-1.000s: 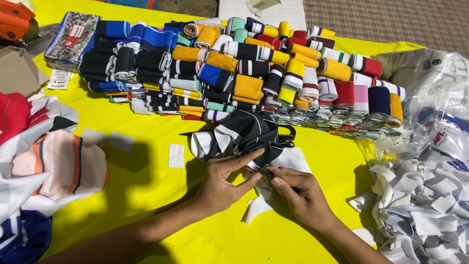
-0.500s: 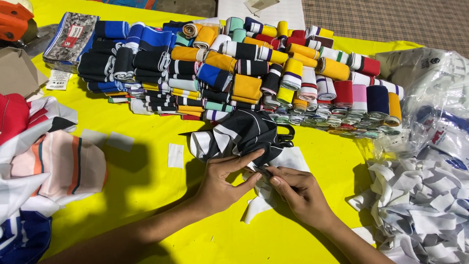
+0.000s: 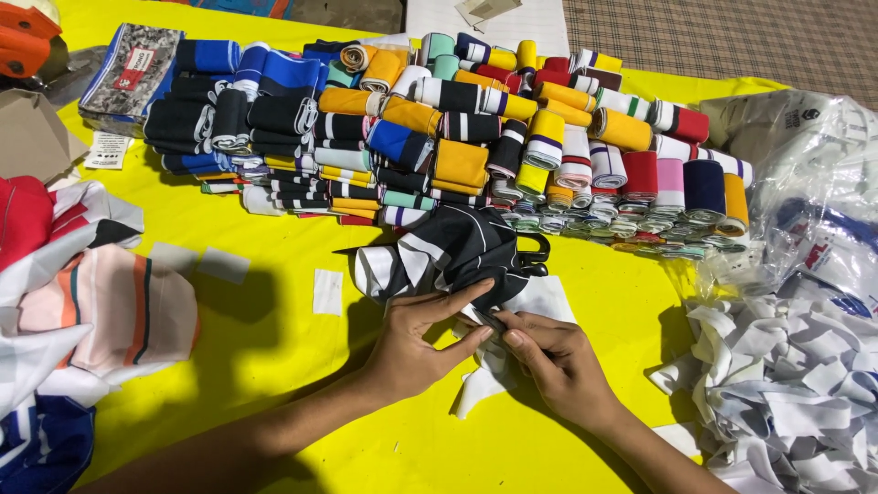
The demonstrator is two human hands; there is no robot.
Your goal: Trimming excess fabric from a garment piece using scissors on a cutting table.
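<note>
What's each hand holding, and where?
Left hand and right hand pinch the near edge of the black-and-white striped fabric piece between fingertips.

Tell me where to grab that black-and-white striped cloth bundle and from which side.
Grip the black-and-white bundle at its left flap, coming from the left. That end lies free on the yellow table, while the left hand and right hand crowd its near edge and scissor handles sit at its right.
</note>
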